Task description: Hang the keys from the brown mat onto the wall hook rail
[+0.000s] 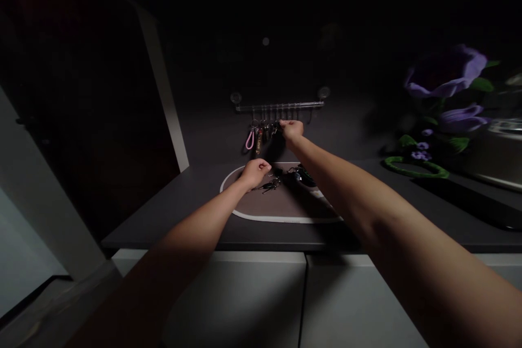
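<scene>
My right hand (pixel 292 129) reaches up to a clear hook rail (pixel 281 106) on the dark wall. Its fingers are pinched beside the hanging keys (pixel 267 131); what they hold, if anything, is hidden. A pink loop strap (pixel 250 140) and a brown tag with lettering (pixel 259 142) hang at the rail's left part. Lower down, my left hand (pixel 255 171) is closed in a pinch above the mat, its contents too small to make out. Just beyond its fingers lies a bunch of keys (pixel 269 185). More keys with a dark fob (pixel 302 175) lie to the right.
A brown mat with a white rim (pixel 261 218) lies on the dark counter (pixel 163 223). At the right stand purple artificial flowers (pixel 446 79), a green ring (pixel 416 173) and a pale, shiny-topped container (pixel 499 152). White cabinet fronts (pixel 244 293) are below.
</scene>
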The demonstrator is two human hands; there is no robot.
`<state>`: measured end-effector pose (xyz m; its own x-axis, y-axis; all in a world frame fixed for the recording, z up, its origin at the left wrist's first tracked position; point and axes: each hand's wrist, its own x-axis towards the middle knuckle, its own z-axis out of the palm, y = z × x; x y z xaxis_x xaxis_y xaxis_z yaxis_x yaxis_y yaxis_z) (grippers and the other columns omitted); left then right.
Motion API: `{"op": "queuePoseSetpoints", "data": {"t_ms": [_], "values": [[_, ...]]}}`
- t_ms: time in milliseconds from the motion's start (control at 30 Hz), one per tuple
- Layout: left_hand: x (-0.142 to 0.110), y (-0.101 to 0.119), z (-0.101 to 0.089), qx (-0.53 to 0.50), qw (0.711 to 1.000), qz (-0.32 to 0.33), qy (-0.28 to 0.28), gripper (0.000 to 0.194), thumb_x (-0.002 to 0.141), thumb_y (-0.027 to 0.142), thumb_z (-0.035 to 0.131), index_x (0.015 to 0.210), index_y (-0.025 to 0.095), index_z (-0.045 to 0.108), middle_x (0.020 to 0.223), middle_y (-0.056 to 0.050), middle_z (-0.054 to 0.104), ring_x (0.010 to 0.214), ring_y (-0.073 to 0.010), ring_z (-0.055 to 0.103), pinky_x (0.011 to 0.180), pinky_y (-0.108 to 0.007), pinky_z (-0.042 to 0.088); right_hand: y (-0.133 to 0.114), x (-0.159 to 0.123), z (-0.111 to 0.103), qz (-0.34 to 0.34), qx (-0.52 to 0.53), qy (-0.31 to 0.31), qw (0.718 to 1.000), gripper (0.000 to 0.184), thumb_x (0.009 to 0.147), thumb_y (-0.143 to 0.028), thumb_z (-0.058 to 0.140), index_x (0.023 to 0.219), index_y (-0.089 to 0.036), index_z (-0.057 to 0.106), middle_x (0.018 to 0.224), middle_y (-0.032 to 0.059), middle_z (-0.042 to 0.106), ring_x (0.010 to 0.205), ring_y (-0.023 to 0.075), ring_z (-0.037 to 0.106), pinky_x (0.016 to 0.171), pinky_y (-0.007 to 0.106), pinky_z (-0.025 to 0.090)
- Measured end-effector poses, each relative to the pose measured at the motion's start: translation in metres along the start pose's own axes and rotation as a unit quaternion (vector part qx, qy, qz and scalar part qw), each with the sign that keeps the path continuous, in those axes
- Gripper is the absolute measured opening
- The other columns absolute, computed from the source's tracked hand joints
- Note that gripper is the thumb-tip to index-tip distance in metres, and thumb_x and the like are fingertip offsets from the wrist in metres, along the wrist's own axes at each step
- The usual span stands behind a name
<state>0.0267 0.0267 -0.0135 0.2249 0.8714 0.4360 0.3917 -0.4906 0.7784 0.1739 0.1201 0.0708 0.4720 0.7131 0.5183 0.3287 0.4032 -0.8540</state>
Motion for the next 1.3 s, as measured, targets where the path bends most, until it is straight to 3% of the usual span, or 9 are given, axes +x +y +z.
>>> {"op": "queuePoseSetpoints", "data": {"t_ms": [300, 467, 700, 900, 1100, 1300], "values": [[0.0, -0.001, 0.0, -0.007, 1.0, 0.009, -0.006, 0.01, 0.072, 0.019, 0.054, 0.074, 0.012, 0.061, 0.061, 0.001, 0.056, 0.059, -0.0084, 0.047, 0.059, -0.02, 0.039, -0.003, -0.008, -0.008, 0.013, -0.02, 0.003, 1.0, 0.025, 0.073, -0.03, 0.055, 0.083, -0.01, 0.065, 0.069, 0.0051, 0.064, 0.068, 0.012, 0.059, 0.068, 0.023, 0.045], [0.001, 0.0, -0.001, 0.012, 0.999, 0.023, -0.02, 0.013, 0.073, 0.018, 0.054, 0.078, 0.011, 0.063, 0.073, -0.003, 0.062, 0.068, -0.0105, 0.053, 0.068, -0.023, 0.042, -0.006, -0.024, -0.019, 0.026, -0.032, 0.0, 0.999, 0.023, 0.072, -0.028, 0.053, 0.084, -0.012, 0.065, 0.072, 0.0047, 0.065, 0.068, 0.0112, 0.059, 0.069, 0.024, 0.045], [0.008, -0.002, -0.002, 0.109, 0.991, 0.059, -0.058, 0.019, 0.069, 0.016, 0.06, 0.087, 0.012, 0.065, 0.087, -0.007, 0.065, 0.077, -0.0141, 0.056, 0.077, -0.028, 0.044, -0.006, -0.066, -0.046, 0.014, -0.05, -0.056, 0.997, 0.023, 0.072, -0.028, 0.052, 0.082, -0.012, 0.065, 0.072, 0.0043, 0.065, 0.065, 0.0104, 0.058, 0.069, 0.024, 0.044], [0.018, 0.005, -0.002, 0.173, 0.976, 0.067, -0.117, 0.028, 0.067, 0.017, 0.062, 0.094, 0.013, 0.064, 0.088, -0.007, 0.066, 0.08, -0.0164, 0.058, 0.078, -0.028, 0.044, -0.009, -0.101, -0.081, -0.018, -0.129, -0.096, 0.987, 0.022, 0.075, -0.025, 0.052, 0.086, -0.013, 0.067, 0.083, 0.0066, 0.068, 0.078, 0.0138, 0.06, 0.074, 0.025, 0.043], [0.025, 0.008, 0.006, 0.222, 0.957, 0.117, -0.145, 0.029, 0.07, 0.018, 0.059, 0.098, 0.017, 0.065, 0.096, -0.007, 0.066, 0.091, -0.0181, 0.057, 0.085, -0.027, 0.041, -0.009, -0.115, -0.111, -0.068, -0.288, -0.131, 0.946, 0.025, 0.08, -0.023, 0.048, 0.094, -0.015, 0.067, 0.097, 0.0093, 0.067, 0.09, 0.0166, 0.061, 0.078, 0.023, 0.041], [0.028, 0.005, 0.009, 0.218, 0.952, 0.16, -0.141, 0.022, 0.071, 0.021, 0.057, 0.09, 0.018, 0.069, 0.093, -0.007, 0.067, 0.089, -0.019, 0.057, 0.085, -0.028, 0.039, -0.003, -0.114, -0.114, -0.111, -0.407, -0.189, 0.887, 0.025, 0.079, -0.021, 0.046, 0.089, -0.016, 0.068, 0.094, 0.0119, 0.067, 0.088, 0.0206, 0.061, 0.071, 0.024, 0.04]]}}
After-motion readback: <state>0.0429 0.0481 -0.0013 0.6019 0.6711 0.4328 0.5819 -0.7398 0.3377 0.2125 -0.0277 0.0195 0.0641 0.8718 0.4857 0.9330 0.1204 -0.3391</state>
